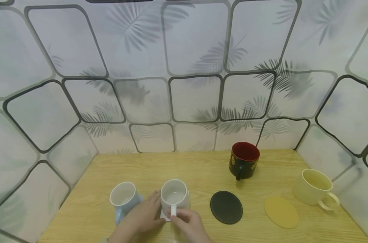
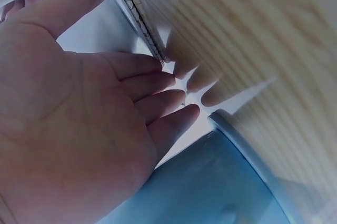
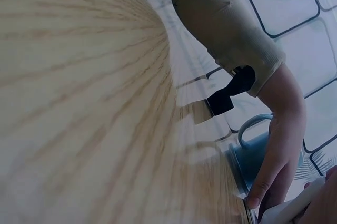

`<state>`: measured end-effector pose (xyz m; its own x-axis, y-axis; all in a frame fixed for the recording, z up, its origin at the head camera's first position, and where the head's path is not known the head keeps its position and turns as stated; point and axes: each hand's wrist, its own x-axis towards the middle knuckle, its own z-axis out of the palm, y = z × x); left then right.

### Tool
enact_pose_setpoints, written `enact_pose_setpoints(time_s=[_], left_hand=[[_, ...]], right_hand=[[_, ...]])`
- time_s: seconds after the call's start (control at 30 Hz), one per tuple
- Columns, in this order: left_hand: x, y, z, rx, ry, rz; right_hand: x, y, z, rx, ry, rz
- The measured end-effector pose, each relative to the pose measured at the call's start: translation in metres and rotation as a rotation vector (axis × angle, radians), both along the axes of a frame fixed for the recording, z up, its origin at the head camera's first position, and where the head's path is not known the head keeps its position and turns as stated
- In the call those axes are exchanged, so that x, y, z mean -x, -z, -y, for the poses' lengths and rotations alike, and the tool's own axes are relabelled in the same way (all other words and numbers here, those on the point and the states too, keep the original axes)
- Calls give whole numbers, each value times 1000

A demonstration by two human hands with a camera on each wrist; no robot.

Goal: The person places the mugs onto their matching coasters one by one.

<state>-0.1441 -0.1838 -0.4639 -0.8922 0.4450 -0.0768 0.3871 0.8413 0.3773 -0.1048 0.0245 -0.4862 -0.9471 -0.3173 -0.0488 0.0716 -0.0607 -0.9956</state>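
A white mug [image 1: 175, 192] stands on a white coaster [image 1: 163, 216], its handle toward me. My right hand [image 1: 190, 224] pinches that handle with thumb and fingers. On the mug's left side, my left hand [image 1: 146, 214] lies with its fingers stretched forward, fingertips at the coaster's edge; in the left wrist view a stitched coaster rim [image 2: 139, 16] runs right past the fingertips. A light blue mug [image 1: 124, 195], white inside, is just left of that hand. The right wrist view shows the left hand's thumb [image 3: 258, 195] down by the coaster, the blue mug behind it.
Right of the white mug lies a round black coaster [image 1: 226, 207]. Behind it is a black mug with a red inside [image 1: 244, 160]. Farther right are a yellow coaster [image 1: 281, 212] and a pale yellow mug [image 1: 313, 187]. Patterned walls [image 1: 196, 98] border the wooden table [image 1: 172, 165].
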Motion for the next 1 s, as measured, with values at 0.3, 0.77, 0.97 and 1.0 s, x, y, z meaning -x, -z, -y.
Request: enact_pose_setpoints(time_s=[0.3, 0.77, 0.97, 1.0], left_hand=[[1, 0, -1, 18, -9, 8], [1, -1, -2, 72, 3, -28], [0, -1, -2, 112, 19, -84], [0, -1, -1, 120, 25, -96]], right_hand=[[4, 0, -6, -37, -35, -35], [4, -8, -12, -74, -31, 1], [4, -8, -17, -70, -49, -20], [3, -8, -18, -62, -54, -19]])
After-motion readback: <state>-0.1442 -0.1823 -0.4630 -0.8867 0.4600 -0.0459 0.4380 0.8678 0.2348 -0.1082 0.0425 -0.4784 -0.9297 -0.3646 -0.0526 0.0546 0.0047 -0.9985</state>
